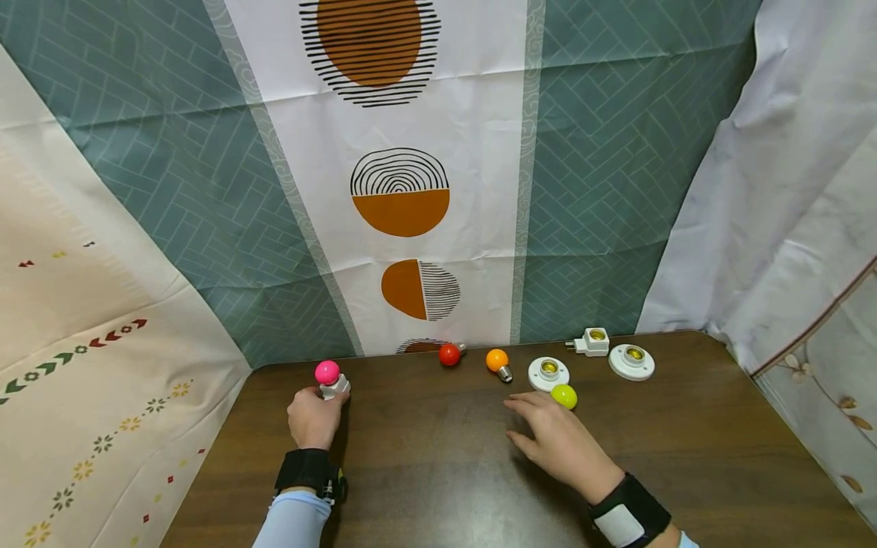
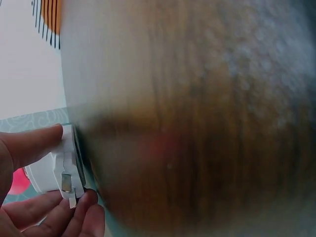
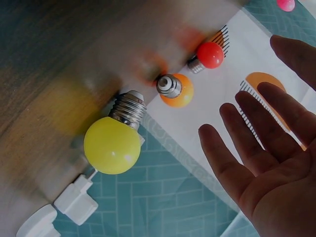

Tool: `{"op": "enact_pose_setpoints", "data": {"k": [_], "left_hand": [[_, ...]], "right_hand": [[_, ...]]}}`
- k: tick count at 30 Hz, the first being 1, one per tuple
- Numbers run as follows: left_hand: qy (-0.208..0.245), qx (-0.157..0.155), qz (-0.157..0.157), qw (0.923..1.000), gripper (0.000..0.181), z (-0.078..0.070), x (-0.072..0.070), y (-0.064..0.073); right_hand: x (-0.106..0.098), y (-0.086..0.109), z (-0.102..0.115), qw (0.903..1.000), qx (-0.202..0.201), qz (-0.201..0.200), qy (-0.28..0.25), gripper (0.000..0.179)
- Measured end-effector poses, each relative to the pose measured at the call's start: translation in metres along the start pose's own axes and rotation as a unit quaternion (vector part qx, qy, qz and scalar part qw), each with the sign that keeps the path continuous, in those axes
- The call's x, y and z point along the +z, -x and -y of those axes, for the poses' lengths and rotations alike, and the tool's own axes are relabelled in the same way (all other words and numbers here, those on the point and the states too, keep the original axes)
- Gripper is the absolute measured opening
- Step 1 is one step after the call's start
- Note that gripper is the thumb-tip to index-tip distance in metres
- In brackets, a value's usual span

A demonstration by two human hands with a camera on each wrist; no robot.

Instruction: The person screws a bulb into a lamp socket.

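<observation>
The left hand (image 1: 317, 418) grips a white plastic lamp socket with a squarish body (image 1: 336, 389) near the far left corner of the dark brown wooden bench (image 1: 411, 457). A round, glossy pink bulb (image 1: 327, 372) sits in that socket, pointing up and toward the far edge. In the left wrist view the thumb presses one side of the socket and curled fingers take the other; a small metallic piece (image 2: 66, 181) shows on its body. Whether the socket touches the bench cannot be told.

The right hand (image 1: 558, 438) is empty and spread wide, fingers apart, over the right half of the bench. Nearest to it, just beyond its back, lies a round yellow-green bulb with a threaded metal base (image 1: 564, 396); the right wrist view shows a gap between the two.

Along the far edge, from the middle toward the far right corner, lie a round red bulb (image 1: 449, 354), its metal base turned right, and a round orange bulb (image 1: 496, 360), its base turned toward the near edge and right. Next come a white disc-shaped lamp holder (image 1: 548, 374) just beside the yellow-green bulb, a white plug-in socket with metal pins (image 1: 592, 345), and a second white disc-shaped holder (image 1: 632, 363) closest to the far right corner.
</observation>
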State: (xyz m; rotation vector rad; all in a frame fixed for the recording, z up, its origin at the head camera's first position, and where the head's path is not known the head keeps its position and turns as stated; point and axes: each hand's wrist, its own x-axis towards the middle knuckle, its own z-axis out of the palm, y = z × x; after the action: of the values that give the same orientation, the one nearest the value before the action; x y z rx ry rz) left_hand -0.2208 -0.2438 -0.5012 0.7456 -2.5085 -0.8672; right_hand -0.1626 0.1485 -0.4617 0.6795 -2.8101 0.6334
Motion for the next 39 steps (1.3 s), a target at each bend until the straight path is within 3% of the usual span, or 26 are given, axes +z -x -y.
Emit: {"op": "enact_pose_setpoints", "data": {"k": [7,12,20,23,32,39], "left_hand": [[-0.030,-0.020,0.012,0.9993,0.046,0.005,-0.002,0.001],[-0.036,-0.017,0.019,0.9990,0.045,0.007,-0.003,0.002],[-0.034,-0.018,0.016,0.9991,0.051,-0.002,-0.007,0.003],[-0.033,-0.011,0.001,0.9994,0.057,-0.009,-0.010,0.003],[0.013,0.049,-0.088,0.9948,0.074,-0.052,-0.020,0.014],[0.061,0.150,-0.075,0.9840,0.067,-0.084,-0.021,0.044]], "right_hand": [[0.000,0.001,0.000,1.0000,0.001,0.002,-0.003,0.043],[0.001,0.001,0.000,1.0000,-0.003,0.000,-0.005,0.043],[-0.003,-0.004,-0.002,0.9998,-0.011,-0.016,-0.005,0.042],[-0.006,-0.005,-0.003,0.9995,-0.015,-0.027,-0.004,0.042],[-0.015,-0.008,-0.006,0.9988,-0.021,-0.044,-0.001,0.041],[-0.020,-0.008,-0.007,0.9979,-0.016,-0.062,-0.004,0.039]]}}
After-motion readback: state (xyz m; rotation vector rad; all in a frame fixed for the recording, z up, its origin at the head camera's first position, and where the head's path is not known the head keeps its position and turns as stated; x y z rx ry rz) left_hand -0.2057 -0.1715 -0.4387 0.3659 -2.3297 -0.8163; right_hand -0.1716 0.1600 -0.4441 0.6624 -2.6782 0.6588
